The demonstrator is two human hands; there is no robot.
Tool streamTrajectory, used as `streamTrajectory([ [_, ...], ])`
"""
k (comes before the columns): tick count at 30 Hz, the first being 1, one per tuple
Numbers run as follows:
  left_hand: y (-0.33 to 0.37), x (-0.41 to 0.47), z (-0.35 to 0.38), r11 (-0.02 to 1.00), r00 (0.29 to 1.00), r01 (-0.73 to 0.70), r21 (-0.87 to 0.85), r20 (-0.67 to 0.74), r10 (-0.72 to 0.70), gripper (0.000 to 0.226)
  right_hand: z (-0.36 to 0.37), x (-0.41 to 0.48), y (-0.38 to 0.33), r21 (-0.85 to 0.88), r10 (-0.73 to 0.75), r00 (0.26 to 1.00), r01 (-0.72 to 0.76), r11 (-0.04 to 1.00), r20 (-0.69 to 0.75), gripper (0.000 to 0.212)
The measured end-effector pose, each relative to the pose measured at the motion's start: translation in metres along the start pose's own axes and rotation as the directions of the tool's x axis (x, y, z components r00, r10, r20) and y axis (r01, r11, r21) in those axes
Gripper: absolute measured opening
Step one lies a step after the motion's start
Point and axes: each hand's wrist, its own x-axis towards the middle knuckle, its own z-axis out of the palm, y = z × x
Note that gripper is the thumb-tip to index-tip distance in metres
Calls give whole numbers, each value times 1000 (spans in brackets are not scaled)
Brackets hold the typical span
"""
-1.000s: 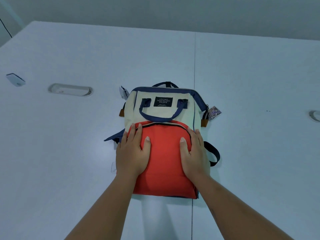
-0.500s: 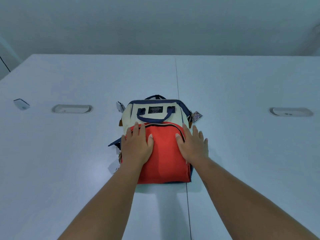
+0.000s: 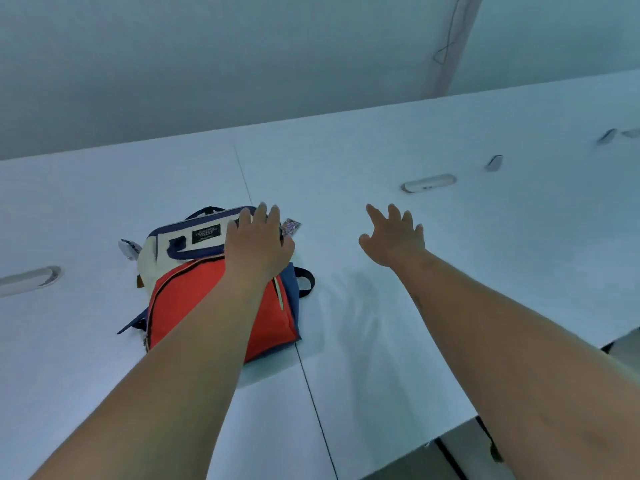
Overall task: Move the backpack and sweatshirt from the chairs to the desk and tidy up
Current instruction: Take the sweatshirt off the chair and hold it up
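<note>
A black label [image 3: 206, 234] sat on the cream upper panel of the backpack [image 3: 221, 303], carrying several lines of pale lettering too blurred to read. The backpack lay flat on the white table [image 3: 450, 306], just left of the seam [image 3: 311, 393] between two tabletop panels, its long axis running from near to far and leaning slightly left, with the navy-trimmed top and carry loop at the far end and the red pocket at the near end. A navy strap loop [image 3: 306, 282] stuck out on its right side, and a small patterned tag [image 3: 290, 226] lay just beside its far right corner. The left hand [image 3: 258, 247] hung over the far right part of the backpack, fingers spread and grasping nothing; whether the palm touched the fabric could not be told. The right hand [image 3: 394, 237] was well to the right of the backpack, above bare table, its grip released with fingers splayed. An oval cable slot [image 3: 428, 183] lay farther right, another [image 3: 29, 280] near the left edge
</note>
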Motion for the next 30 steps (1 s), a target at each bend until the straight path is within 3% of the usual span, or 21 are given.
streamTrajectory([
  [12, 214, -54, -15, 964, 963, -266, 23, 52, 265, 67, -36, -100, 221, 31, 274, 961, -273, 962, -40, 62],
  [19, 343, -144, -12, 951, 947, -310, 11, 86, 308, 69, -45, -198, 357, 27, 323, 946, -323, 946, 5, 65],
  [30, 465, -258, -20, 902, 884, -427, -72, 178, 433, 72, -45, -337, 481, 60, 452, 889, -456, 888, 76, 67],
])
